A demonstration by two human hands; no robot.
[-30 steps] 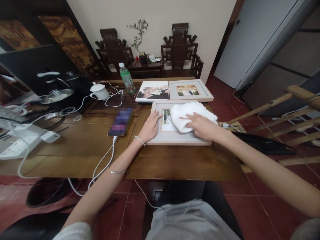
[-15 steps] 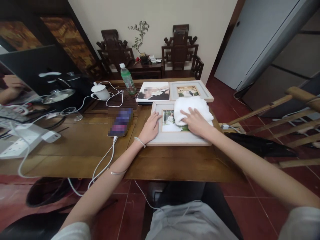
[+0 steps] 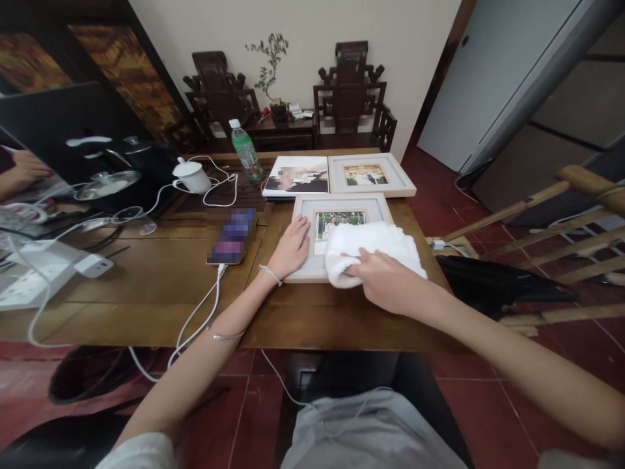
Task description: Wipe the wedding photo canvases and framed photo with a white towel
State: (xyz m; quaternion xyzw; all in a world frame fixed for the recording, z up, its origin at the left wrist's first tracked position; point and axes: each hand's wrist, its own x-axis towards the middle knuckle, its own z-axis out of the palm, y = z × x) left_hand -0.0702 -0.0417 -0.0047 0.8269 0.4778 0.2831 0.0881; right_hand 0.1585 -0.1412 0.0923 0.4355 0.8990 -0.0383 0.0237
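A pale picture frame (image 3: 336,203) with a photo lies flat on the wooden table (image 3: 161,280) in front of me. My left hand (image 3: 291,247) rests open and flat on the frame's left edge. My right hand (image 3: 385,280) presses down on a folded white cloth (image 3: 371,244) that covers the frame's near right part. The frame's lower right corner is hidden under the cloth.
Behind it lie a second framed photo (image 3: 371,174) and a frameless print (image 3: 297,176). A phone (image 3: 233,236) on a white cable, a green bottle (image 3: 245,151), a white cup (image 3: 191,176) and a power strip (image 3: 53,268) sit to the left. Carved chairs stand at the wall.
My right hand has dragged the cloth from the frame's far side toward me to its near edge, uncovering the photo. The left hand has stayed on the frame's left edge.
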